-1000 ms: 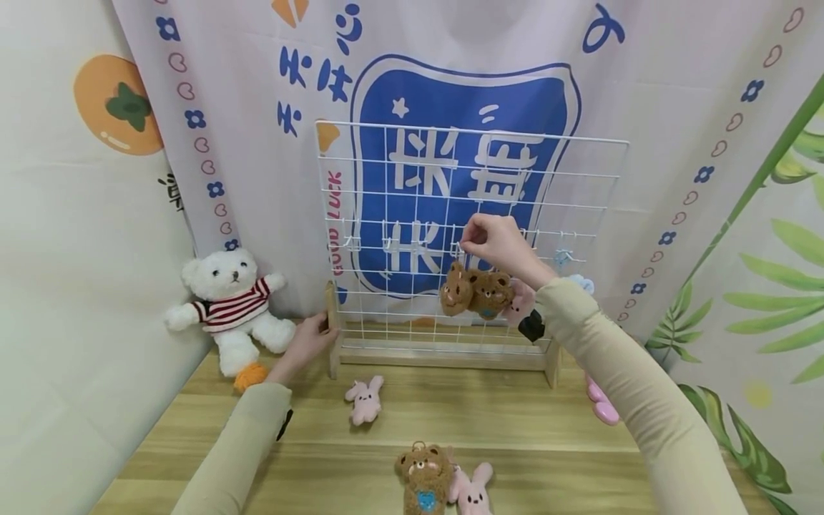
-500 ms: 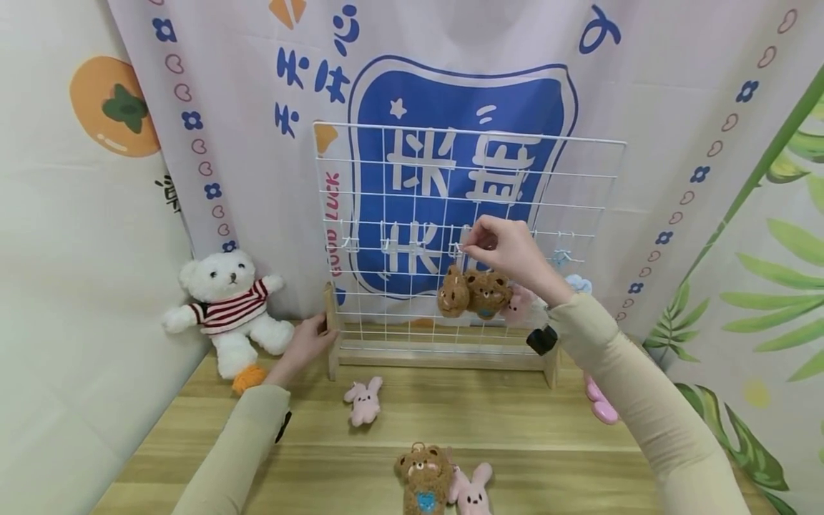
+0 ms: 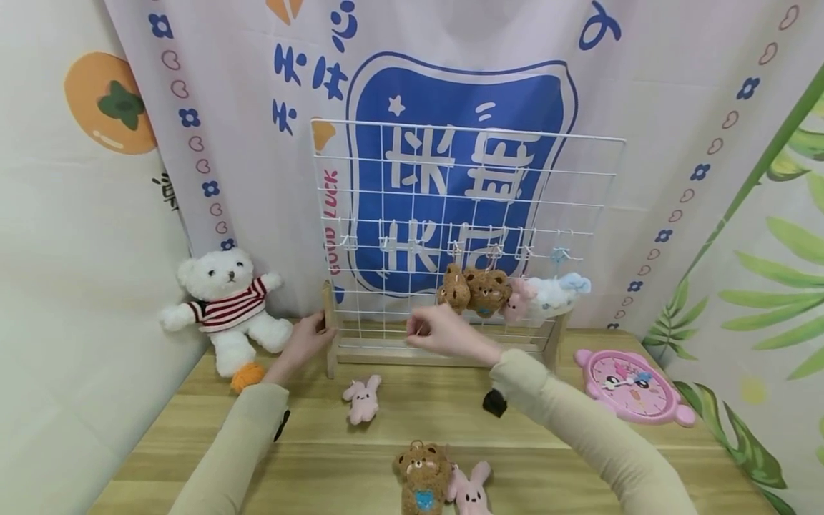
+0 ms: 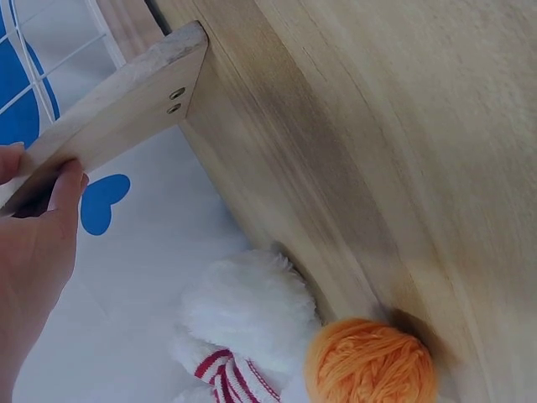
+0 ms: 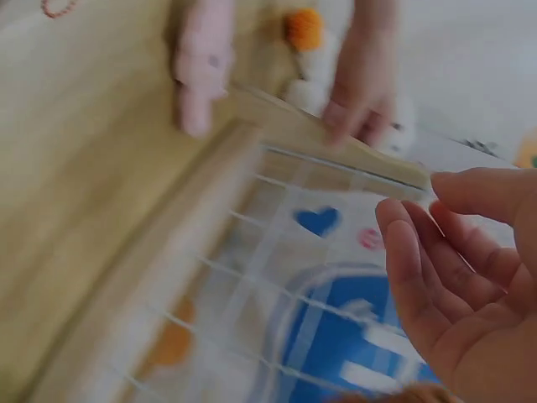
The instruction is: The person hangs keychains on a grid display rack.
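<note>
Lowered from the hooks since the earlier frames, the right hand (image 3: 453, 335) now sits before the lower bars, its fingers loosely bent and holding nothing. At far left, one white teddy (image 3: 232, 307) in a striped sweater sits beside one orange yarn ball (image 3: 247, 377). Next, the left hand (image 3: 310, 340) grips the wooden post (image 4: 143, 117) of one wire rack (image 3: 386, 355). Behind it, a cloth (image 3: 277, 186) reads "GOOD LUCK" in pink, sideways, plus blue Chinese characters, 天天开心; white characters mark its blue panel (image 3: 438, 93). On the table lie one pink rabbit (image 3: 363, 400), one brown bear (image 3: 423, 476) and a second pink rabbit (image 3: 472, 493). Rightward, four plush charms hang from the rack: two small bears (image 3: 487, 292), one pink charm (image 3: 517, 300), one white-and-blue charm (image 3: 552, 296). Far right lies one pink clock (image 3: 634, 386), its numerals too small to read.
</note>
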`<state>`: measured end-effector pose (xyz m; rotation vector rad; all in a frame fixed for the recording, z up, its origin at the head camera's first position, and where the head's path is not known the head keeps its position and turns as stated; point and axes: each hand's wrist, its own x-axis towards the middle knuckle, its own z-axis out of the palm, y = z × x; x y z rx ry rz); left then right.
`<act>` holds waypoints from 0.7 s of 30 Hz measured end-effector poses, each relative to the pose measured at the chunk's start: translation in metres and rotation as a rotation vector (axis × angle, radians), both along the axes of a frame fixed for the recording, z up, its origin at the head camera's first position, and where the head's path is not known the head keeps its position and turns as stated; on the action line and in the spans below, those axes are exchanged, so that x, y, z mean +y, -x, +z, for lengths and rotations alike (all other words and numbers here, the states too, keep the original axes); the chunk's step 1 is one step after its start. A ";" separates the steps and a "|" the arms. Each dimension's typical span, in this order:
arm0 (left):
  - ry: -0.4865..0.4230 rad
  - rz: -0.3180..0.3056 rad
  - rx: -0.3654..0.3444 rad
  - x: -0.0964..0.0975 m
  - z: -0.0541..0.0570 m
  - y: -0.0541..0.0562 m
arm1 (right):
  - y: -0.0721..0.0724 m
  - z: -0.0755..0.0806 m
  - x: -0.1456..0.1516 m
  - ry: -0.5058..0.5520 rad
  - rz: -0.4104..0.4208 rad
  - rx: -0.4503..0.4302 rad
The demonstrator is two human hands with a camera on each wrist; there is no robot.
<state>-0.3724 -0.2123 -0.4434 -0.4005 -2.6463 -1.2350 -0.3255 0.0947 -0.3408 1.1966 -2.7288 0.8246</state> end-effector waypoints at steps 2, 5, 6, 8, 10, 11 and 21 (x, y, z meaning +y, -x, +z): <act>-0.006 -0.002 -0.002 -0.001 0.000 -0.001 | 0.005 -0.021 -0.014 -0.032 0.031 -0.022; -0.023 -0.007 -0.005 -0.001 0.000 -0.003 | 0.014 -0.050 -0.034 -0.079 0.042 -0.062; -0.027 -0.009 -0.006 0.000 0.000 -0.003 | 0.017 -0.058 -0.040 -0.091 0.042 -0.066; -0.031 -0.008 -0.004 0.001 -0.001 -0.002 | 0.021 -0.072 -0.050 -0.114 0.029 -0.098; -0.032 -0.002 0.001 0.002 -0.002 -0.001 | 0.026 -0.082 -0.059 -0.137 0.004 -0.107; -0.034 0.002 0.000 0.003 -0.003 -0.001 | 0.027 -0.086 -0.063 -0.145 -0.002 -0.102; -0.031 0.028 -0.008 0.003 0.000 -0.003 | 0.039 -0.111 -0.087 -0.208 -0.005 -0.107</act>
